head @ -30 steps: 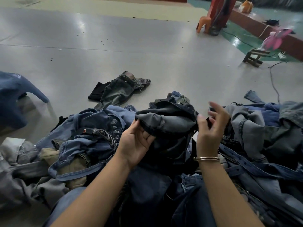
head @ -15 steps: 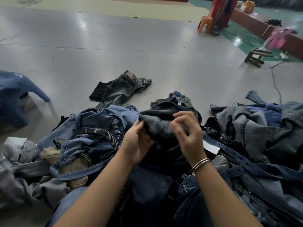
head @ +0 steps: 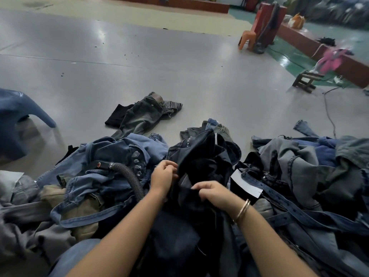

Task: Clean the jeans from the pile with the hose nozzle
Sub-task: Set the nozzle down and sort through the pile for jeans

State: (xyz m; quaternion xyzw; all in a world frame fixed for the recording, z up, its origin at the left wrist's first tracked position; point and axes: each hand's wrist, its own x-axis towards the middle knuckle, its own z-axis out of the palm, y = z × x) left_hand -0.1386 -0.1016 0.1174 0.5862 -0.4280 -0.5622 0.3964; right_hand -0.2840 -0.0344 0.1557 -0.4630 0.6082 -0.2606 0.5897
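Left hand [head: 162, 174] closed, pinching a fold of the dark jeans [head: 201, 156]. Right hand [head: 214, 193] closed too, gripping the same dark jeans lower down, bangles [head: 242, 210] on that wrist. Dark jeans are bunched up, lifted at the middle of the pile [head: 299, 176].

Hose [head: 129, 176]: black ribbed, lying on the pile just left of the left hand; nozzle end [head: 101, 164] points left, resting on light-blue denim, not held. White tag [head: 246, 183] on the pile just right of the right hand, beside a studded denim belt [head: 283, 198].

Pile sits on a grey, glossy floor [head: 139, 56] with small dark specks. One grey pair of jeans [head: 143, 114] lies flat on the floor beyond the pile, apart from it. Blue plastic stool [head: 18, 112] far left of the pile. Beyond-right of the pile: orange stool [head: 247, 39], small wooden stool [head: 306, 80], cable [head: 329, 112] running across the floor, green floor strip [head: 289, 58] along a low red-brown ledge [head: 299, 39].
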